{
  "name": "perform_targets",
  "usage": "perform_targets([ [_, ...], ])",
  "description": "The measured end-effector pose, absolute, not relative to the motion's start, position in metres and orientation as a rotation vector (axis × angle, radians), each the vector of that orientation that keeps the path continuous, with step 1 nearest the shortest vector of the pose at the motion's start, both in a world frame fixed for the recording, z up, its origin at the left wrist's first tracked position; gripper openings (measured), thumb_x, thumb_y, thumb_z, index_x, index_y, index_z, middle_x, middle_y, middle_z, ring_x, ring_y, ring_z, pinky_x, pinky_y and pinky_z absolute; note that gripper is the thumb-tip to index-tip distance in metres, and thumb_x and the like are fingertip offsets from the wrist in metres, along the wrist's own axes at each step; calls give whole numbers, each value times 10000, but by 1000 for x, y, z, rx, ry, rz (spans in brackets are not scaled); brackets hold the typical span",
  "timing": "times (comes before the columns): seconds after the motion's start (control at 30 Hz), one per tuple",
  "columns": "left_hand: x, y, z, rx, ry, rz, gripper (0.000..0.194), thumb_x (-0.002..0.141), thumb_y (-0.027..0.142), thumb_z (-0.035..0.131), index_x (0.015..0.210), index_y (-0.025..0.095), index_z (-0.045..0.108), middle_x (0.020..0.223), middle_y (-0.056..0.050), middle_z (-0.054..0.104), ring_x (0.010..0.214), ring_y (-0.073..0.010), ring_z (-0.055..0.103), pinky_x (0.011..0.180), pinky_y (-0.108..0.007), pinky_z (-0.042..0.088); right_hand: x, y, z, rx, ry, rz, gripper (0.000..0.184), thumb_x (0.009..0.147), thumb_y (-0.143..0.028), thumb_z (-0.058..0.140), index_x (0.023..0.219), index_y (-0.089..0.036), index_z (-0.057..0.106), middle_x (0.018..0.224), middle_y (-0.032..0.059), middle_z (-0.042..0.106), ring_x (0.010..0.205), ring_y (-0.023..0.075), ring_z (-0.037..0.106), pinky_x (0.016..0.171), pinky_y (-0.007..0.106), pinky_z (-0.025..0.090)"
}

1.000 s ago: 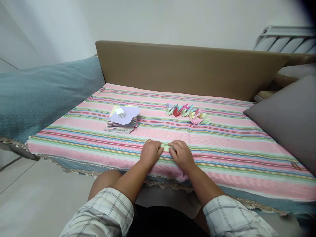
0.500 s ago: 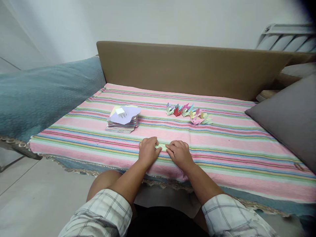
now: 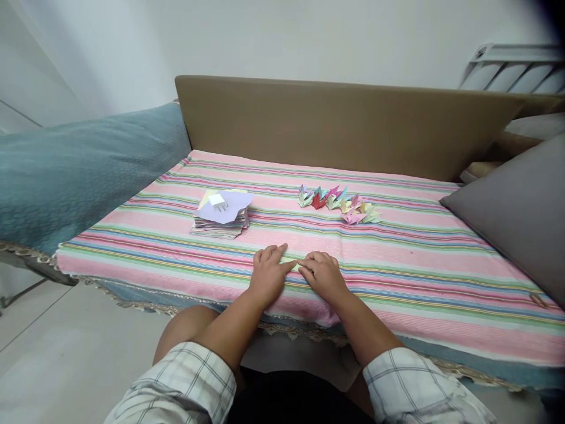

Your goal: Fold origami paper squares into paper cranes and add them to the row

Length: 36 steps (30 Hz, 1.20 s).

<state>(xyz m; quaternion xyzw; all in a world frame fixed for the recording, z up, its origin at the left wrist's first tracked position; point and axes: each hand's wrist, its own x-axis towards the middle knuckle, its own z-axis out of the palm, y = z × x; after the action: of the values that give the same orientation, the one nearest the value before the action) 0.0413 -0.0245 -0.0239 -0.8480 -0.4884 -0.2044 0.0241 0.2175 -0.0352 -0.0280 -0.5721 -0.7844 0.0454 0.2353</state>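
A small strip of folded pale green paper [image 3: 296, 267] lies on the striped cloth, mostly covered by my hands. My left hand [image 3: 269, 278] rests flat over it with the index finger and thumb stretched apart, the thumb tip reaching the paper's right end. Bent fingers of my right hand [image 3: 325, 277] pinch that right end, close to the left thumb. Beyond my hands stands a group of folded paper cranes [image 3: 338, 203] in several colours. To the left is a stack of paper sheets [image 3: 218, 228] with a lilac sheet [image 3: 229, 213] on top.
A white plug adapter [image 3: 217, 202] sits on the lilac sheet. The striped cloth [image 3: 397, 253] covers the seat, backed by a brown board [image 3: 309, 123]. A grey cushion [image 3: 521, 206] leans at right, near a small brown object [image 3: 538, 300]. A blue-covered armrest [image 3: 97, 153] is at left.
My left hand has gone from gripping the paper's left end to spreading over it, its thumb sliding right towards my right hand. The right hand stays nearly in place.
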Motion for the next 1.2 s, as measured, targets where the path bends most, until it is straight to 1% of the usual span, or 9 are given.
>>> perform_targets([
  [0.13,39,-23,-27,-2653,-1293,-684,269,860,201,526,1061,331,648,1267,-3,571,1195,-261,446,1013,-513,251,219,-34,-29,-1567,-2146,147,192,833,-287,581,1000,-292,676,938,35,622,911,200,516,795,343,339],
  [0.27,37,-20,-32,-2758,-1103,-672,252,875,174,497,1052,268,651,1124,-14,661,1066,-215,552,1004,-464,296,219,-33,-31,-1564,-2147,136,192,838,-305,578,1002,-289,676,942,38,622,913,198,517,794,339,347],
  [0.43,39,-23,-27,-2790,-1131,-644,255,830,169,538,1052,227,649,1101,-47,667,1031,-221,569,961,-436,337,221,-34,-30,-1550,-2150,133,214,841,-297,569,1029,-288,669,952,42,615,918,203,512,803,346,369],
  [0.53,43,-24,-19,-2804,-1172,-651,216,834,238,550,1023,218,654,1066,-51,676,999,-216,577,938,-417,344,228,-34,-27,-1509,-2158,154,210,846,-273,551,1010,-266,681,934,52,609,903,204,508,797,337,398],
  [0.67,47,-19,-12,-2832,-1224,-577,159,828,323,588,916,221,671,971,-38,699,915,-197,602,860,-369,363,242,-34,-27,-1480,-2133,203,206,838,-265,552,987,-240,693,923,61,603,888,208,507,807,343,425],
  [0.83,52,-11,-8,-2797,-1247,-436,120,810,292,607,760,196,661,798,-31,695,790,-181,607,810,-348,362,251,-35,-29,-1478,-2058,277,219,848,-266,522,977,-209,689,945,70,613,906,206,523,830,353,435],
  [1.03,56,-14,-16,-2701,-1212,-576,133,805,159,538,785,192,665,785,-47,689,777,-175,612,935,-398,330,251,-38,-25,-1468,-1817,406,248,853,-312,479,973,-210,672,985,76,640,963,213,557,877,376,434],
  [1.13,56,-12,-20,-2680,-1211,-650,179,818,147,511,821,199,682,782,-55,695,764,-182,620,884,-385,384,248,-37,-26,-1445,-1564,551,296,849,-369,464,1029,-206,631,1045,83,638,989,217,569,887,396,437],
  [1.2,55,-11,-20,-2699,-1231,-727,196,838,177,498,866,205,690,794,-58,702,762,-188,627,820,-356,428,245,-35,-28,-1398,-1363,708,331,837,-394,456,1072,-200,585,1027,87,640,921,207,594,820,391,470],
])
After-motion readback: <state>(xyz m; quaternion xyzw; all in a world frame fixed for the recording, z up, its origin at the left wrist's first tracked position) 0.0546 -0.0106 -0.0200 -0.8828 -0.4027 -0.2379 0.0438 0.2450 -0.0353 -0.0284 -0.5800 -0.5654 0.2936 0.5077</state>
